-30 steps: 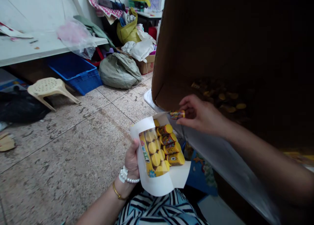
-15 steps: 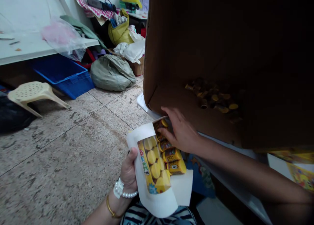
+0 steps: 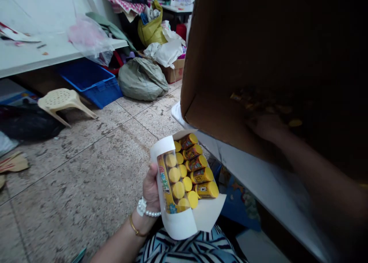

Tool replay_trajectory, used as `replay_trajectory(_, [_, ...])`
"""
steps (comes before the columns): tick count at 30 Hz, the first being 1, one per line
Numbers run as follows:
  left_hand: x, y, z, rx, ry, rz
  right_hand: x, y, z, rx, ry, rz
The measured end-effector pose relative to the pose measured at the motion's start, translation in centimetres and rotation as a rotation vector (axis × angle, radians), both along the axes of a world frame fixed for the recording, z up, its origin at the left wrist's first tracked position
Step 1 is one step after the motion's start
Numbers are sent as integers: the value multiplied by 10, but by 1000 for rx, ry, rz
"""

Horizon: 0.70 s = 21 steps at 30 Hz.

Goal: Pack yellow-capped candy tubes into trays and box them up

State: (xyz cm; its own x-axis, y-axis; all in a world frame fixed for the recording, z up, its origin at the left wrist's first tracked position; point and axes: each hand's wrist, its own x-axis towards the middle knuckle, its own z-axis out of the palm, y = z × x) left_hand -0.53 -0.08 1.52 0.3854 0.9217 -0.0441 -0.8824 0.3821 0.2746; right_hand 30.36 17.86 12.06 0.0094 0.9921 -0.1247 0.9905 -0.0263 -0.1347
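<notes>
The left hand (image 3: 151,188) grips a white card box (image 3: 184,224) from below, its fingers closed around the side and the box resting upright, open end up, just above the person's striped top (image 3: 186,251). The box flap is folded open. Inside, yellow-capped tubes (image 3: 198,175) lie packed in neat rows, their printed labels showing along one side, and a clear plastic window (image 3: 172,178) shows more round yellow ends. The rows look nearly or fully filled, though the pictures cannot settle whether any slot is left.

The right hand (image 3: 266,127) reaches into a large brown cardboard carton (image 3: 218,106), which rests on a white shelf edge (image 3: 253,163). It sits in shadow among loose tubes (image 3: 266,100) scattered on the carton's base, and the dark hides whether its fingers are closed on one. Some tubes remain in the carton.

A pearl bracelet (image 3: 143,208) and thin gold bangle (image 3: 134,227) circle the left wrist. Beyond lies a speckled stone-tile floor (image 3: 86,167), with a pale perforated plastic stool (image 3: 64,100), a blue plastic crate (image 3: 92,83) and a bulging grey woven sack (image 3: 142,79).
</notes>
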Motion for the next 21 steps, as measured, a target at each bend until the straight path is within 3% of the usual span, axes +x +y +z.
replay_trajectory(3, [-2, 0, 2, -53, 56, 43, -20, -31, 7, -155, 270, 67])
replay_trajectory(5, [-4, 3, 1, -84, 82, 62, -39, -55, 18, -230, 500, 189])
replay_trajectory(9, [-9, 6, -3, -86, 113, 93, -76, -97, 32, -118, 802, 491])
replay_trajectory(13, [-9, 6, -5, -33, 71, 114, -101, -129, 21, 13, 889, 490])
replay_trajectory(15, [-9, 6, -3, 32, 7, 56, -107, -139, 10, 30, 902, 497])
replay_trajectory(17, [-8, 7, -1, 109, -81, -38, -110, -144, 0, 40, 879, 542])
replay_trajectory(21, [-8, 12, 2, 185, -217, -103, -111, -146, -9, 42, 734, 699])
